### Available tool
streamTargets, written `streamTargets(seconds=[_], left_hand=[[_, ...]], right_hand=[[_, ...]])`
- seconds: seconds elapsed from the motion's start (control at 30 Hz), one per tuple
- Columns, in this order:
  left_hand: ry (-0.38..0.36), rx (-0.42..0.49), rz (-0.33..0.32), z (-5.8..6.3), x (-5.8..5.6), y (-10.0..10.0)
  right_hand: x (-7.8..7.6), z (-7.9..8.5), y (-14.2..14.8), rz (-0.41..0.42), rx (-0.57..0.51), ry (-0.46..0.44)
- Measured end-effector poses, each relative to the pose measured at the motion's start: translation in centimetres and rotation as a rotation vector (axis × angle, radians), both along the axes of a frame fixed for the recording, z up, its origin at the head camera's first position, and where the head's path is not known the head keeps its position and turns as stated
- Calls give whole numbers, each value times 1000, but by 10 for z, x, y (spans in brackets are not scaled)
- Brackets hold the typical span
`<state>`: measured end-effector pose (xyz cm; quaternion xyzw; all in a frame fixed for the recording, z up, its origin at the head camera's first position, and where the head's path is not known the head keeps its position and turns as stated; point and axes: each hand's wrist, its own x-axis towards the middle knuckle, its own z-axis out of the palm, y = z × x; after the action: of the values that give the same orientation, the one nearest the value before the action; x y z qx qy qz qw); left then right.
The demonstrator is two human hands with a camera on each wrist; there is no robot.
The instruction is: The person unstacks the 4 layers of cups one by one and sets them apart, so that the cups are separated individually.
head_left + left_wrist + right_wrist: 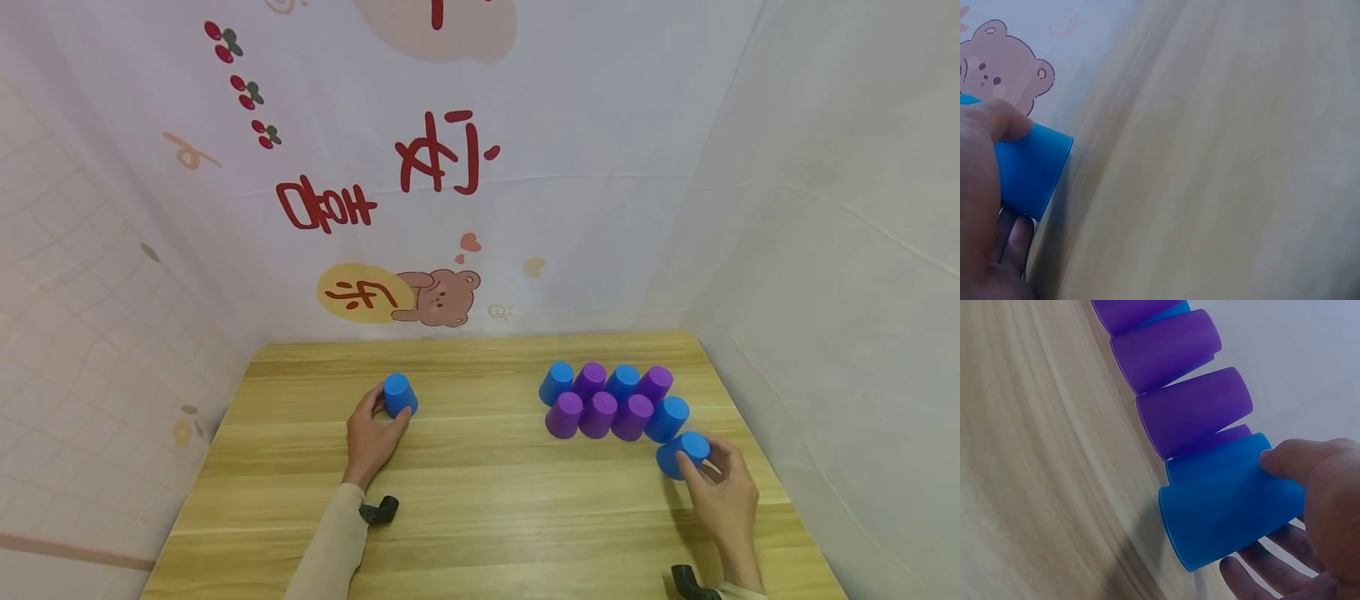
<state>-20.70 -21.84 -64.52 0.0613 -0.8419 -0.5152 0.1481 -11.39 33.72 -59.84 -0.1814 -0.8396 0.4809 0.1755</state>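
Note:
On the left of the table, my left hand [372, 437] grips an upside-down blue cup [401, 397]; the thumb lies across its side in the left wrist view. Over at the right, my right hand [726, 492] holds another upside-down blue cup [682, 456] between thumb and fingers. That cup is just in front of two rows of upturned cups, among them a purple cup [632, 417] and a blue cup [667, 419] at the front row's right end. In the right wrist view the held cup [1229, 515] overlaps the blue one behind it.
The wooden table [480, 508] ends at a patterned cloth [585, 208] at the back, with more cloth at both sides. The back row alternates blue and purple, starting with a blue cup [557, 384] at its left end. Dark mounts are strapped on both wrists.

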Motion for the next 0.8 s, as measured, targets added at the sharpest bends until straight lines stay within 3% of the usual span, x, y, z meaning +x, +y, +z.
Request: streamTargets(seconds=[0.57,0.8], left_hand=[[34,-11,-9,2,1,2],[82,-1,-50,12,2,5]], right_hand=[[-1,-5,2,-11,25,8],[-1,-5,2,1,23,11]])
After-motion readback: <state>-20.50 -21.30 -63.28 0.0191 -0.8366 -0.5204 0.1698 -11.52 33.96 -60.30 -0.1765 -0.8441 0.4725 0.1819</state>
